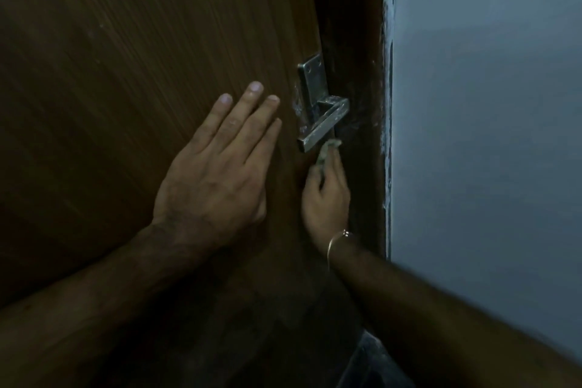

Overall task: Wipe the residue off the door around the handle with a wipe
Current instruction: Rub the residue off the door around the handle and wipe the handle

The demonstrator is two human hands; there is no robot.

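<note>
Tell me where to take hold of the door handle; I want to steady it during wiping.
Grip the lever's long flat bar, coming from the left where the left hand lies flat on the door. The right hand and wipe occupy the space below its free end.

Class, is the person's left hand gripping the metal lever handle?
No: the left hand lies flat on the brown wooden door, beside the silver metal lever handle.

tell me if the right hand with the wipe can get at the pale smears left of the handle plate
Probably yes: the right hand holds the wipe just under the handle, and the left hand lies flat short of the smears.
</note>
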